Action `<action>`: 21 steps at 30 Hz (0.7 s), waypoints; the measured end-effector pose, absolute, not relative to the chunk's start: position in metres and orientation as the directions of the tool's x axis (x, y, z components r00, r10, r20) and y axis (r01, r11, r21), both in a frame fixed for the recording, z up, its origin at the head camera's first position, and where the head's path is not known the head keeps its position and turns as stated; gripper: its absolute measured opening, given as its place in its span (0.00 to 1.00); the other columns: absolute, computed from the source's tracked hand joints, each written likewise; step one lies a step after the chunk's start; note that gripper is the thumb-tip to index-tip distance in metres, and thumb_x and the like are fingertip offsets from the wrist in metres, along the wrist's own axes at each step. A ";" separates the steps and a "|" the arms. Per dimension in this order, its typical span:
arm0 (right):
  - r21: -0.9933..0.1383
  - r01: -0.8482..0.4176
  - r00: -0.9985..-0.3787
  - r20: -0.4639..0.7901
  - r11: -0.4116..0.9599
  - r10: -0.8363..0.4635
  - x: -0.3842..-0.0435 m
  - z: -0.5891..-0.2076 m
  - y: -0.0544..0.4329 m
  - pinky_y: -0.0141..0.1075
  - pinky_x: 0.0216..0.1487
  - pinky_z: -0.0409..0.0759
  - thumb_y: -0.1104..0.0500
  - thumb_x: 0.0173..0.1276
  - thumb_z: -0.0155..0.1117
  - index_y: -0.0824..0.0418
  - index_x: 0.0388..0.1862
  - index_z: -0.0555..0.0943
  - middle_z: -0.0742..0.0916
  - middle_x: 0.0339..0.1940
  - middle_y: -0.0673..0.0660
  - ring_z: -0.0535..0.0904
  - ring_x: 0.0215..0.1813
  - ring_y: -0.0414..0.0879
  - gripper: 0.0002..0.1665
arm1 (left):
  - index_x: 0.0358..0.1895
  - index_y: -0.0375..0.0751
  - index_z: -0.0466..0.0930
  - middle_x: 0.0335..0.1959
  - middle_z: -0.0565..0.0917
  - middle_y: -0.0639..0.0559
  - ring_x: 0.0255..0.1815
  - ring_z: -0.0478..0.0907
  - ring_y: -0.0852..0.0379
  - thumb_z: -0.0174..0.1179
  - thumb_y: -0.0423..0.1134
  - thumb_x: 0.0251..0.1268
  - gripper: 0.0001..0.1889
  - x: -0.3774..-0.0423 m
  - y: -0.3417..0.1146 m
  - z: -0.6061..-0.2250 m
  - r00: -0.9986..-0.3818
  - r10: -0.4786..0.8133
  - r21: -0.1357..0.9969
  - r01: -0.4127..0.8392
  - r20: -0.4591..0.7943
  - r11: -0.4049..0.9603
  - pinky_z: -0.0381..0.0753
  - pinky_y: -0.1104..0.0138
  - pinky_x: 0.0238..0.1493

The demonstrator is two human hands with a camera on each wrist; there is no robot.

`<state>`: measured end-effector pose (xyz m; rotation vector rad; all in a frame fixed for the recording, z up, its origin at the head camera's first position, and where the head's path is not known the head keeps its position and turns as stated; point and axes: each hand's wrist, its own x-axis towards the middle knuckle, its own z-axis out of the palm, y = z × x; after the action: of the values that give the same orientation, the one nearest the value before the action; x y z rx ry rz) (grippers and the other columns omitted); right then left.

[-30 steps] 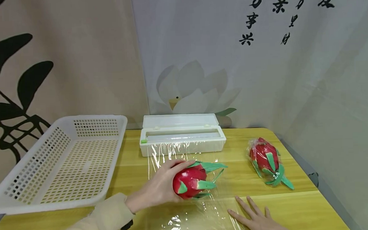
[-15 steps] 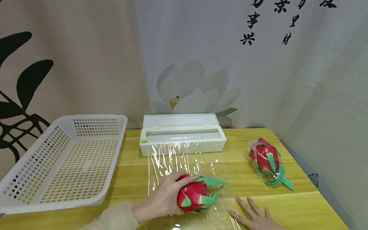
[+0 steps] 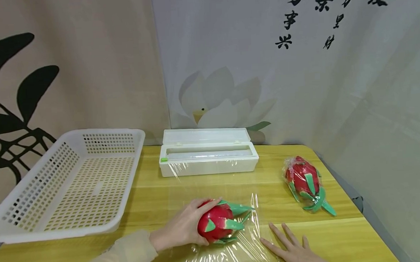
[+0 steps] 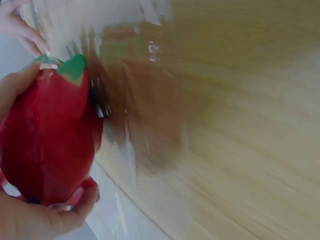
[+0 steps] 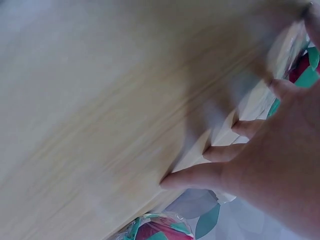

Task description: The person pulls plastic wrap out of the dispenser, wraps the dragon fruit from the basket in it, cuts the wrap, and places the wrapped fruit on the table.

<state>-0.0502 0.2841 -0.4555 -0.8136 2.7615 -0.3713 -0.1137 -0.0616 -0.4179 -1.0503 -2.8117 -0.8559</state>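
Observation:
My left hand (image 3: 184,226) grips a red dragon fruit (image 3: 217,223) by its rounded end, its green leaf tips pointing right. Beneath the fruit a sheet of cling film (image 3: 233,255) stretches over the table, creased around it; whether the fruit touches the film is hard to tell. In the left wrist view, fingers and thumb curl round the red body of the dragon fruit (image 4: 50,135). My right hand (image 3: 296,249) rests on the table with fingers spread, its fingertips by the film's right edge. The right wrist view also has this right hand (image 5: 280,155), fingertips touching the wood.
Behind the fruit stands a white cling film dispenser (image 3: 208,168) with its lid up, the film running out toward me. A film-wrapped dragon fruit (image 3: 303,179) lies on the right of the wooden table (image 3: 341,238). At left sits a white perforated basket (image 3: 92,183).
My left hand has brought the dragon fruit down and nearer to me, then slightly left. The film's creases by the dispenser have mostly smoothed; new ones spread near the fruit. My right hand stays put.

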 end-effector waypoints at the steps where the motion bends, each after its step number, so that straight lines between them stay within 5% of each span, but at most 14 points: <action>1: -0.304 -0.499 -0.816 -0.150 0.811 -0.558 -0.050 -0.456 0.285 0.84 0.37 0.57 0.29 0.59 0.57 0.38 0.74 0.57 0.58 0.74 0.67 0.56 0.68 0.80 0.46 | 0.71 0.56 0.60 0.63 0.71 0.43 0.59 0.72 0.45 0.80 0.47 0.32 0.55 -0.115 -0.062 -0.418 -0.776 0.601 0.499 0.603 0.189 0.622 0.84 0.53 0.47; 10: -0.316 -0.500 -0.806 -0.172 0.806 -0.567 -0.052 -0.456 0.294 0.83 0.41 0.58 0.29 0.59 0.58 0.38 0.75 0.55 0.58 0.76 0.62 0.56 0.70 0.77 0.47 | 0.71 0.56 0.61 0.68 0.67 0.45 0.66 0.67 0.42 0.76 0.48 0.42 0.48 -0.112 -0.074 -0.413 -0.771 0.612 0.541 0.595 0.174 0.595 0.82 0.48 0.51; 15: -0.340 -0.596 -0.749 -0.092 0.727 -0.657 -0.057 -0.457 0.310 0.76 0.40 0.67 0.37 0.64 0.58 0.44 0.73 0.61 0.62 0.76 0.56 0.37 0.79 0.43 0.41 | 0.60 0.49 0.74 0.64 0.72 0.48 0.62 0.72 0.45 0.71 0.37 0.50 0.30 -0.104 -0.091 -0.407 -0.769 0.563 0.550 0.623 0.302 0.556 0.82 0.54 0.52; 17: -0.317 -0.652 -0.715 -0.047 0.689 -0.698 -0.061 -0.454 0.315 0.68 0.44 0.74 0.38 0.64 0.60 0.46 0.71 0.65 0.66 0.74 0.57 0.42 0.78 0.35 0.38 | 0.53 0.47 0.78 0.57 0.76 0.50 0.55 0.77 0.49 0.69 0.33 0.52 0.23 -0.100 -0.101 -0.405 -0.768 0.528 0.559 0.632 0.362 0.537 0.84 0.59 0.50; 21: -0.340 -0.665 -0.706 -0.005 0.665 -0.708 -0.067 -0.442 0.319 0.41 0.50 0.82 0.38 0.62 0.62 0.49 0.64 0.73 0.75 0.65 0.60 0.71 0.66 0.51 0.34 | 0.45 0.46 0.80 0.42 0.83 0.54 0.41 0.78 0.64 0.63 0.34 0.59 0.11 -0.089 -0.121 -0.405 -0.761 0.570 0.688 0.593 0.309 0.418 0.83 0.70 0.42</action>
<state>-0.0671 0.3187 -0.4421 -1.1364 2.7401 -0.4778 -0.0887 -0.1206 -0.4048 -1.0752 -2.6222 -1.2902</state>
